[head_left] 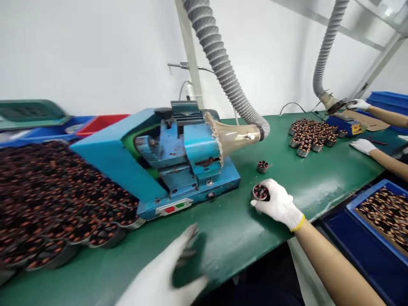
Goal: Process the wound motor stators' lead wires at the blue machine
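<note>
My right hand (279, 203), in a white glove with a yellow cuff, is closed around a motor stator (260, 192), a short metal ring with copper windings inside. The ring is on or just above the green table, its open face up. Just behind it a second stator (262, 166) sits on the table by itself. My left hand (162, 272), also gloved in white and blurred, is over the front of the table with thumb and fingers apart, holding nothing. Ahead of both hands stands a blue machine (178, 148) with red and green buttons.
Many stators (63, 208) crowd the left side. A grey hose (219, 55) joins the machine's clear funnel (237, 138). At the right are a stator cluster (314, 134), a blue tray (352, 207) of wound parts, and a co-worker's gloved hands (364, 145) near a small blue device (346, 124).
</note>
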The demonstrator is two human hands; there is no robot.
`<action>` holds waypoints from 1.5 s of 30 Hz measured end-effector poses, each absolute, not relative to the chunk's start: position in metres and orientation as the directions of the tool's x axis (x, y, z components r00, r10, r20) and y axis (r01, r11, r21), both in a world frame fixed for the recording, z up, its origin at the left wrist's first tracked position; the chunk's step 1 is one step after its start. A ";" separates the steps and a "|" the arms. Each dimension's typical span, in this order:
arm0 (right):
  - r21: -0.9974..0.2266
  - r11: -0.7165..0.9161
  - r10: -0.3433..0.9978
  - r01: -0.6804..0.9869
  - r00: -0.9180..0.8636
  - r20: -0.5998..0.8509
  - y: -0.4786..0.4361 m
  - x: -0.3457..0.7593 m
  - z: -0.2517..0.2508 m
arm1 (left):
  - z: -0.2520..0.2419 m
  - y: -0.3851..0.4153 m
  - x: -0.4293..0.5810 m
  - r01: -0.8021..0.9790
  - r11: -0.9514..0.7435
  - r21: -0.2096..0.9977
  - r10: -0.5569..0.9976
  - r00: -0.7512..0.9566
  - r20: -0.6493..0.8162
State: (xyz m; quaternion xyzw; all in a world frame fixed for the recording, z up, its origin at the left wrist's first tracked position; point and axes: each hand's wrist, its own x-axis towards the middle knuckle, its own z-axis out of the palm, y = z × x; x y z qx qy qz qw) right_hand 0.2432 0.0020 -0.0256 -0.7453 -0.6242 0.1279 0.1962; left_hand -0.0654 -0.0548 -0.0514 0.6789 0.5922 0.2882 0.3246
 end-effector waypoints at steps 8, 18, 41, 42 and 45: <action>-0.698 0.377 0.910 0.609 -0.104 0.400 0.022 0.155 -0.013 | -0.020 0.016 0.033 -0.050 -0.119 0.992 0.990 0.066 0.122; -0.668 0.296 0.915 0.683 -0.001 0.405 0.051 0.129 0.005 | 0.001 0.055 0.020 -0.038 -0.121 0.992 0.987 -0.108 0.116; -0.577 0.492 0.843 0.652 -0.191 0.503 0.038 0.144 -0.011 | -0.013 0.028 0.004 -0.118 -0.199 0.973 0.970 0.115 0.212; -0.592 0.498 0.846 0.634 -0.204 0.493 0.040 0.146 -0.010 | -0.012 0.028 0.003 -0.127 -0.194 0.973 0.970 0.123 0.209; -0.716 0.409 0.910 0.566 -0.193 0.367 0.044 0.148 -0.006 | -0.008 0.031 -0.002 -0.057 -0.255 0.965 0.963 0.071 0.259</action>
